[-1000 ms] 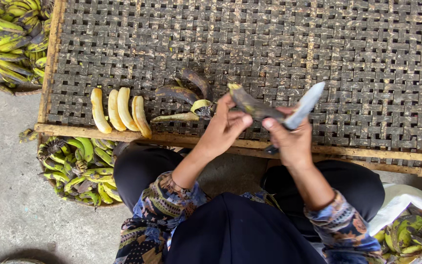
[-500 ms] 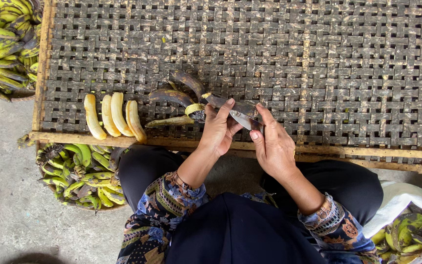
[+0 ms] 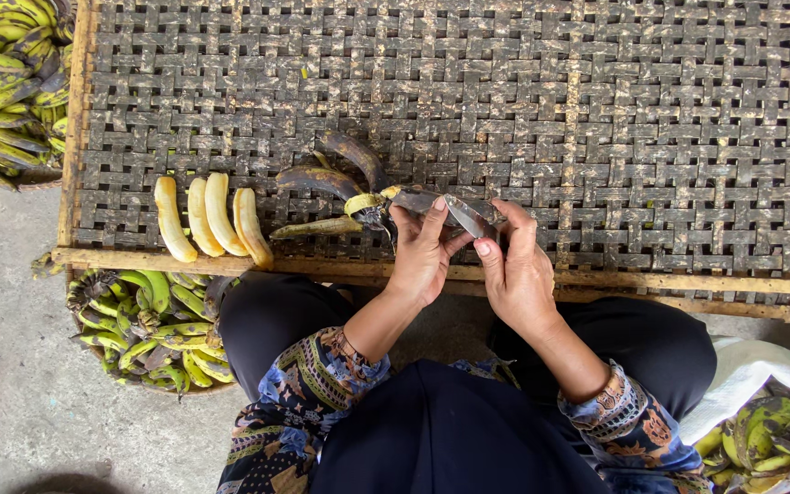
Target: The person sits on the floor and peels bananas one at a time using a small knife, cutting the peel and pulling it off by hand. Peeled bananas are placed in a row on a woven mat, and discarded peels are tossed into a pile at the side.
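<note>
Head view looks down on the person's lap, then both hands held close together at the near rail of the woven bamboo rack. Left hand wraps around a dark-skinned banana; right hand pinches a knife whose blade lies against that banana. Just beyond lie blackened peels, with four peeled bananas further left on the rack. Baskets of green bananas flank the knees.

Both hands together — fingers curled
</note>
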